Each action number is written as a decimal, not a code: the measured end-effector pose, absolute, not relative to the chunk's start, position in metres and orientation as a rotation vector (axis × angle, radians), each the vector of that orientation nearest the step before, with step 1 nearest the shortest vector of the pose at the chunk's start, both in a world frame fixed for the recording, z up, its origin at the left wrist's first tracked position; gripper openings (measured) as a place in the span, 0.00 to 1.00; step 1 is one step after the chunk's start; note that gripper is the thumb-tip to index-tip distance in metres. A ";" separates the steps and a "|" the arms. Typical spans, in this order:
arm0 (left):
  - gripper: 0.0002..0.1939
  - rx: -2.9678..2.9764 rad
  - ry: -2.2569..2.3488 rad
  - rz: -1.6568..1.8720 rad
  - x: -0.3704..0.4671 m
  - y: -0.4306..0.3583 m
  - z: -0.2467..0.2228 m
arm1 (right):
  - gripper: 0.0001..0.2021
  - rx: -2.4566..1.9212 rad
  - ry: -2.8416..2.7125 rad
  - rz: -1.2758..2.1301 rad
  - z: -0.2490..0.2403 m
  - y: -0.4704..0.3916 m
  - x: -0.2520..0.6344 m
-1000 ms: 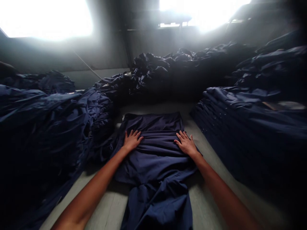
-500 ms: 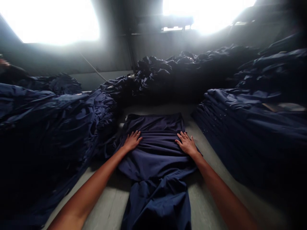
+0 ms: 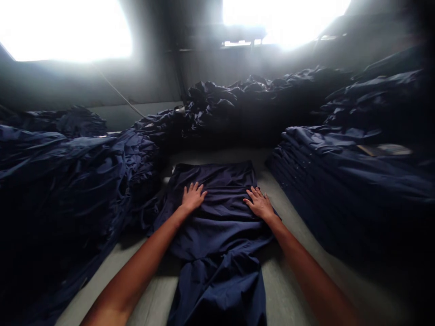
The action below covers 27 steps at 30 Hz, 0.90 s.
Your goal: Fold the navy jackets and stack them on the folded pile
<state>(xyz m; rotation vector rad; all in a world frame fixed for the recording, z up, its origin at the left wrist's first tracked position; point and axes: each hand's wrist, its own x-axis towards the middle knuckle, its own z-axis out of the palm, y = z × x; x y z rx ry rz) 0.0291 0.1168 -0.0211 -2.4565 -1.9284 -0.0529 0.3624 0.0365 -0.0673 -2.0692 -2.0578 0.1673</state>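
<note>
A navy garment [image 3: 220,235] lies spread in front of me, its far part fairly flat and its near part bunched and hanging toward me. What kind of garment it is I cannot tell. My left hand [image 3: 193,197] rests flat on its left side, fingers spread. On the right edge of the cloth lies my right hand [image 3: 259,203], palm down with the fingers apart. Several creases run across the cloth between both hands.
A tall heap of navy garments [image 3: 78,181] stands on the left. Neatly layered navy garments [image 3: 326,172] rise on the right, with a flat printed item [image 3: 384,149] on top. More dark clothes [image 3: 217,102] are piled at the back. The pale table surface [image 3: 285,280] shows around the garment.
My left hand has slid a little inward over the cloth, while the right hand keeps its place on the garment's edge. The view has shifted slightly, and the person at far left is out of sight.
</note>
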 end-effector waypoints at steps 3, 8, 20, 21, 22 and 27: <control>0.31 -2.459 -1.982 -0.041 0.014 0.115 -0.037 | 0.32 -2.060 -2.055 0.173 -0.067 0.036 0.361; 0.32 -2.460 -2.000 -0.089 0.007 0.118 -0.050 | 0.32 -2.063 -2.060 0.184 -0.067 0.036 0.361; 0.24 -2.479 -1.928 -0.662 -0.010 0.103 -0.038 | 0.31 -2.105 -2.085 0.109 -0.071 0.035 0.361; 0.24 -2.445 -1.896 -0.753 -0.021 0.092 -0.036 | 0.31 -2.102 -2.089 0.102 -0.072 0.035 0.361; 0.23 -2.392 -1.874 -0.843 -0.034 0.079 -0.034 | 0.31 -2.100 -2.095 0.096 -0.072 0.035 0.361; 0.23 -1.945 -1.965 -1.152 -0.120 0.015 -0.029 | 0.31 -2.100 -2.126 0.073 -0.074 0.036 0.362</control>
